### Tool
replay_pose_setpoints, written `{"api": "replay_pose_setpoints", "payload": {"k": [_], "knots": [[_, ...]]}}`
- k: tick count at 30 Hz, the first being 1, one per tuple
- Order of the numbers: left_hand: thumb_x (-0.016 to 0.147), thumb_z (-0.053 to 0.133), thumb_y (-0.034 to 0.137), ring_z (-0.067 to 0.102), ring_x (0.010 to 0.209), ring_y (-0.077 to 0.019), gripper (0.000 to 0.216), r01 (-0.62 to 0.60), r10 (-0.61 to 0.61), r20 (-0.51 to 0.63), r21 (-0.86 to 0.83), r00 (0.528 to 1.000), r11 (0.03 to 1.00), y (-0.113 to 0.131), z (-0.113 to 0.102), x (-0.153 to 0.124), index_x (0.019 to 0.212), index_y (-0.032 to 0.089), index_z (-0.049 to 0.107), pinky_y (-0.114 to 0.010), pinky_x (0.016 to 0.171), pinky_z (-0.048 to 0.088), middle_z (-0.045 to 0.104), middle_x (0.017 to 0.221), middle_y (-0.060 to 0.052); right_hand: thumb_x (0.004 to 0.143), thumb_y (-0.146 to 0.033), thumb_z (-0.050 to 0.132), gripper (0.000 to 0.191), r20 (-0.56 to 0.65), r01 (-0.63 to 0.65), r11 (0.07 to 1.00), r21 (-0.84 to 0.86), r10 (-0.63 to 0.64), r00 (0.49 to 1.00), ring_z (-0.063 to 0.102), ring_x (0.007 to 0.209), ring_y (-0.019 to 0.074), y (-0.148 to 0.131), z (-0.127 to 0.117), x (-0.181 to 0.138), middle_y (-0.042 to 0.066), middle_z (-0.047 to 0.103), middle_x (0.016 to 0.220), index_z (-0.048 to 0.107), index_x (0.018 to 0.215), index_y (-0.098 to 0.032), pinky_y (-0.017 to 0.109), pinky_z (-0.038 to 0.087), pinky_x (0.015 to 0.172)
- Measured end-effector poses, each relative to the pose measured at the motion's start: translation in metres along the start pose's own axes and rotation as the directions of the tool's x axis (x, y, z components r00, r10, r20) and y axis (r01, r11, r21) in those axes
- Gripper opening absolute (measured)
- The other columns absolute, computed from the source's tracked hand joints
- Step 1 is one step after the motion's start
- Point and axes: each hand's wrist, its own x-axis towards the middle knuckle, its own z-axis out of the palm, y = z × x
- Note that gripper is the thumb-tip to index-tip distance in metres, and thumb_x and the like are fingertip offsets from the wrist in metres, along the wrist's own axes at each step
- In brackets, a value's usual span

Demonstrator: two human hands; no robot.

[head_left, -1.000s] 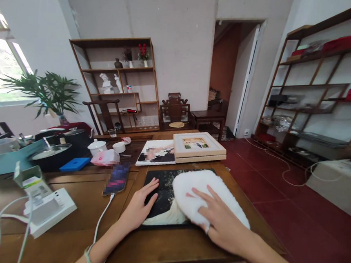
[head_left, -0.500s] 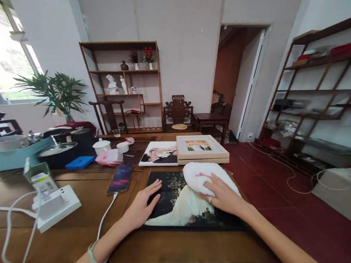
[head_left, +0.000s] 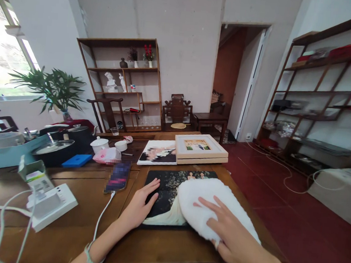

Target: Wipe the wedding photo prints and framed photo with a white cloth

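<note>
A dark photo panel (head_left: pixel 162 198) lies flat at the table's edge; it shows a couple and a long pale gown. My left hand (head_left: pixel 141 200) rests flat on its left edge, fingers stretched and holding nothing. Over the panel's right part lies a fluffy white cloth (head_left: pixel 201 189), which hides that side of the picture. My right hand (head_left: pixel 221 219) presses down on the cloth and grips it, fingers somewhat spread; its thumb is hard to see.
Behind the panel lie a white-edged photo print (head_left: pixel 158 152) and stacked pale frames (head_left: pixel 201 149). To the left are a phone (head_left: pixel 118 177) on a white cable, an opened small box (head_left: pixel 40 179), a white power strip (head_left: pixel 61 203), a blue block (head_left: pixel 77 161) and a dark pan (head_left: pixel 54 149).
My right hand has drawn the white cloth toward me across the panel, uncovering the couple at its top. My left hand stays on the panel's left edge.
</note>
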Motion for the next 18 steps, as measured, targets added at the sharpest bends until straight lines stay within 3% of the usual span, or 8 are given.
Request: {"api": "replay_pose_setpoints", "payload": {"k": [3,6,13,18], "knots": [[0.084,0.044,0.026,0.043,0.12,-0.0211,0.034,-0.006,0.006,0.005,0.011,1.0,1.0,-0.002,0.001,0.0,0.113,0.014,0.056,-0.041,0.101,0.033,0.052,0.125,-0.009,0.049,-0.004,0.04,0.038,0.076,0.064,0.998,0.011,-0.065,0.995,0.015,0.131,0.0217,-0.015,0.0,-0.011,0.004,0.032,0.138,0.056,0.079,-0.02,0.05,0.008,0.107],[0.084,0.045,0.025,0.044,0.119,-0.0211,0.033,-0.014,0.015,-0.003,0.007,1.0,1.0,-0.003,0.001,-0.001,0.113,0.017,0.057,-0.04,0.101,0.034,0.052,0.125,-0.007,0.05,-0.004,0.04,0.037,0.096,0.073,0.997,0.017,-0.075,0.993,0.015,0.131,0.0217,-0.013,-0.003,-0.008,0.005,0.032,0.139,0.056,0.08,-0.019,0.049,0.01,0.107],[0.084,0.044,0.023,0.045,0.119,-0.0207,0.033,-0.05,0.05,-0.015,0.005,0.999,0.999,-0.004,-0.001,-0.003,0.113,0.015,0.056,-0.039,0.1,0.035,0.052,0.125,-0.009,0.075,-0.013,0.043,0.019,-0.012,0.015,1.0,0.011,-0.015,1.0,0.032,0.124,0.0217,0.044,-0.008,0.043,0.012,0.048,0.126,0.056,0.088,-0.017,0.043,0.018,0.106],[0.084,0.044,0.022,0.045,0.118,-0.0205,0.033,-0.057,0.057,-0.008,0.011,0.998,0.998,-0.005,-0.001,-0.003,0.113,0.015,0.055,-0.039,0.1,0.036,0.053,0.125,-0.009,0.082,-0.018,0.04,0.019,-0.069,-0.041,0.998,-0.039,0.038,0.997,0.044,0.114,0.0246,0.071,-0.004,0.077,0.015,0.056,0.113,0.057,0.089,-0.015,0.044,0.023,0.102]]}}
